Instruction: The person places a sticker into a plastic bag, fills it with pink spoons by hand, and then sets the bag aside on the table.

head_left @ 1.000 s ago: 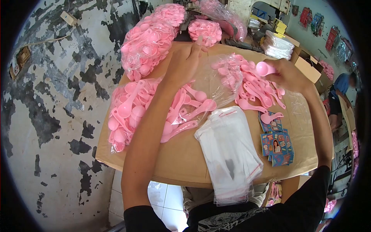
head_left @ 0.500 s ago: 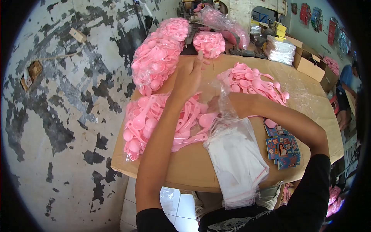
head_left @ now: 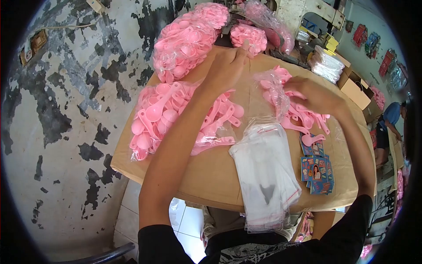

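Note:
My left hand [head_left: 229, 66] is raised over the back of the table, its thumb and fingers apart and nothing visible between them. Below it and to the left, a clear bag of pink spoons [head_left: 160, 110] lies on its side, with loose handles at its mouth. My right hand [head_left: 310, 90] is bent over a pile of pink spoons [head_left: 303, 116]. Its curled fingers grip a crumpled clear plastic bag [head_left: 278, 94] at the pile's left side; the fingertips are partly hidden. A stack of clear flat bags [head_left: 263, 167] sits near the front edge.
Printed cards [head_left: 318, 171] lie right of the flat bags. Large filled bags of spoons [head_left: 187, 44] and a smaller bundle [head_left: 249, 38] stand at the back. A cardboard box [head_left: 354, 90] is at the right edge. Another person [head_left: 387, 123] sits beyond it.
My right hand has moved right and away from me, off the flat bags, with the crumpled bag moving along to the spoon pile. My left hand stays raised. The view has shifted slightly.

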The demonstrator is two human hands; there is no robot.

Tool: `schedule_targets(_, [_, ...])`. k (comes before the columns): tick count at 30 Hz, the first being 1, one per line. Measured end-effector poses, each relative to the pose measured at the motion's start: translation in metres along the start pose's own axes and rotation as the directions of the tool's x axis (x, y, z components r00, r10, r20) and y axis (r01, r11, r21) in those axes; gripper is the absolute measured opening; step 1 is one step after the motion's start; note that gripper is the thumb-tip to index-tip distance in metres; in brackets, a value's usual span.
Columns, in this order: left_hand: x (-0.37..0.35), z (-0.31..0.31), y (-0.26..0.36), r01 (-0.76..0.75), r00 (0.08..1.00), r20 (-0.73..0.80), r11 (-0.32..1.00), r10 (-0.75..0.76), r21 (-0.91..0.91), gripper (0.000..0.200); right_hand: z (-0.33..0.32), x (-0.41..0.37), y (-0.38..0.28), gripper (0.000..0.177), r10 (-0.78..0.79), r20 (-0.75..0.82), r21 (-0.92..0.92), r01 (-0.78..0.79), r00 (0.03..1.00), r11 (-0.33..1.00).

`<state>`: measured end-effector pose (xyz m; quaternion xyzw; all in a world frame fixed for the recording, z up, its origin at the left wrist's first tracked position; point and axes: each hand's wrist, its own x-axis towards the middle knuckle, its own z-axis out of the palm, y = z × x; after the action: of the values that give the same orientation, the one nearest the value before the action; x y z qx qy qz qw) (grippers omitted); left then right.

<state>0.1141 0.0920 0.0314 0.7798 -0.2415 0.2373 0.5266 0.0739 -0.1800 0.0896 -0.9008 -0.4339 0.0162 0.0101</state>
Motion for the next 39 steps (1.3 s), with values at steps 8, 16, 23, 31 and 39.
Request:
schedule_targets(8, [-0.001,0.008,-0.006,-0.028,0.999,0.025,1.0,0.028,-0.01,0.061,0.128,0.142,-0.02,0.062,-0.532,-0.265,-0.091,0.528,0.804,0.844])
schedule_targets(16, [-0.001,0.0,0.0,0.022,1.0,0.013,1.0,-0.022,-0.017,0.066,0.059,0.073,-0.06,0.036,-0.215,-0.105,0.149,0.229,0.971,0.962])
schedule_targets(23, [0.001,-0.001,-0.006,0.032,0.999,0.004,0.999,-0.032,-0.029,0.062,-0.004,0.003,-0.036,0.02,0.035,-0.09,0.205,-0.016,0.995,0.979])
schedule_targets(31, [0.001,0.001,-0.012,0.001,1.0,-0.008,0.999,-0.001,-0.053,0.054,-0.012,-0.039,0.0,0.019,0.004,-0.448,-0.072,-0.04,0.894,0.997])
schedule_targets(39, [0.0,-0.002,-0.001,0.055,0.998,0.017,0.996,-0.054,-0.068,0.057,0.031,0.036,-0.023,0.028,0.058,0.07,0.209,-0.072,0.996,0.975])
